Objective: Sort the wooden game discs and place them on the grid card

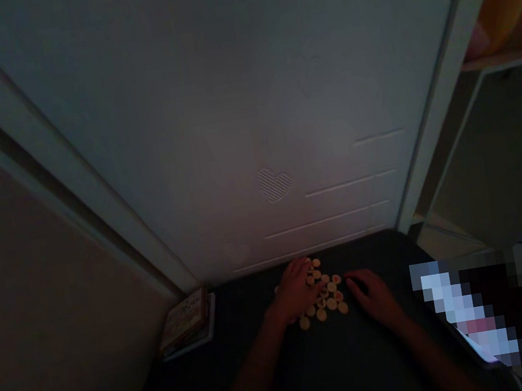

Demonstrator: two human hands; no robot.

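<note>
Several small round pale discs, some with red marks, lie scattered in a cluster on a dark surface in a dim room. My left hand lies flat on the left part of the cluster, fingers stretched over the discs. My right hand rests on the surface just right of the cluster, fingers extended toward the discs and touching or nearly touching the nearest ones. Neither hand visibly holds anything.
A flat box with printed artwork lies at the left rear of the dark surface. A pale door with a heart motif stands right behind. A lit screen glows at the right. Shelving stands at the far right.
</note>
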